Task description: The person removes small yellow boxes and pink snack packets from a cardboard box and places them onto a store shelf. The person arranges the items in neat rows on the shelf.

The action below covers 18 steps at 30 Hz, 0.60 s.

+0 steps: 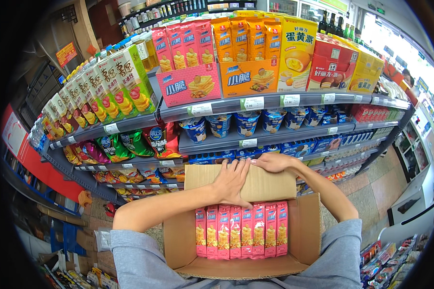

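An uncovered cardboard box (244,269) sits against my body, with a row of pink snack packets (241,231) upright side by side in it. Its far flap (271,186) stands up towards the shelf. Across that flap my left hand (233,180) lies flat, fingers spread, fingertips at the top edge and thumb by the packets. My right hand (276,162) grips the flap's top edge farther right, its thumb close to the left fingertips; some of its fingers are hidden. The side flap (309,227) on the right is folded outward.
A stocked shelf unit (231,104) curves across ahead. On top stand a pink display carton (190,85), an orange display carton (249,77) and green-white snack boxes (130,83). Blue cups (246,123) and chip bags (162,141) fill lower levels. Merchandise (394,260) lies at right.
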Tool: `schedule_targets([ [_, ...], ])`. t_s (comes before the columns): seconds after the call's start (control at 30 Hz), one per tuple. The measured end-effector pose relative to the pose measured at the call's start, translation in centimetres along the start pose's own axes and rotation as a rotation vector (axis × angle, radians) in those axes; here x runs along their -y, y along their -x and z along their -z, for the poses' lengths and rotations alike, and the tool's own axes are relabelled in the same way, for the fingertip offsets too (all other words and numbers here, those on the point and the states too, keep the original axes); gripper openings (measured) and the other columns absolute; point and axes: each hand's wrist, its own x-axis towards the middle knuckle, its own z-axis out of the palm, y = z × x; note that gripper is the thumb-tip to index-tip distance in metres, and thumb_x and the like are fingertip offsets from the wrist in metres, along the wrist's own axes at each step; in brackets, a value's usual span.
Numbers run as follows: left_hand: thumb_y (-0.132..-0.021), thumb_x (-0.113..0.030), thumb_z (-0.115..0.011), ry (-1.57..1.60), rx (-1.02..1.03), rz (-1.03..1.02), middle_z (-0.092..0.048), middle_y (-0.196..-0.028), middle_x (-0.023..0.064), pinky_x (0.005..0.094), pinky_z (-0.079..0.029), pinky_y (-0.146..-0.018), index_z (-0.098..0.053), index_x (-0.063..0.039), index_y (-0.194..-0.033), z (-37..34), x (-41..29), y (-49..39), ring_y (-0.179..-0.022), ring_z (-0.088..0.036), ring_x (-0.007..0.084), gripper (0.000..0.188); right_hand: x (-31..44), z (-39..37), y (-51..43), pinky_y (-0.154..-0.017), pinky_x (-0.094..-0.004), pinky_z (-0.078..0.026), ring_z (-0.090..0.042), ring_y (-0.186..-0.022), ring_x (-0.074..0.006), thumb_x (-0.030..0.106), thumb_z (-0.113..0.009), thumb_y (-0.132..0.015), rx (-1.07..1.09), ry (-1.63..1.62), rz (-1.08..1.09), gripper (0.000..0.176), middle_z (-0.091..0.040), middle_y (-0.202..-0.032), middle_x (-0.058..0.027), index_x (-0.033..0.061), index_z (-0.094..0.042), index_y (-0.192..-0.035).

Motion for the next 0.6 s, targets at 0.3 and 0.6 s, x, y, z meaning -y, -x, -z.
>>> schedule_targets([
  [0.3, -0.057, -0.063, -0.077, 0.020, -0.004, 0.007, -0.047, -0.132, 0.0322, 0.0601, -0.040, -0.100, -0.029, 0.020, -0.141, -2.2, -0.3, -0.9, -0.118, -0.051, 0.0455, 0.127, -3.2, -1.8, -1.8, -0.086, -0.0420, -0.051, -0.067, -0.098, -0.0368, 0.055, -0.035, -0.104, 0.031, -0.058, -0.119, 0.067, -0.071, -0.106, -0.0242, -0.0016, -0.071, -0.108],
  [0.6, -0.063, -0.053, -0.077, 0.281, 0.167, -0.037, -0.053, -0.125, 0.0334, 0.0481, -0.051, -0.091, -0.036, 0.020, -0.134, -2.7, 2.3, -1.4, -0.106, -0.060, 0.0454, 0.110, -1.4, -3.6, -0.7, -0.084, -0.0475, -0.051, -0.066, -0.092, -0.0420, 0.048, -0.043, -0.103, -0.210, 0.039, -0.024, 0.056, -0.070, -0.093, -0.0250, 0.0000, -0.072, -0.099],
])
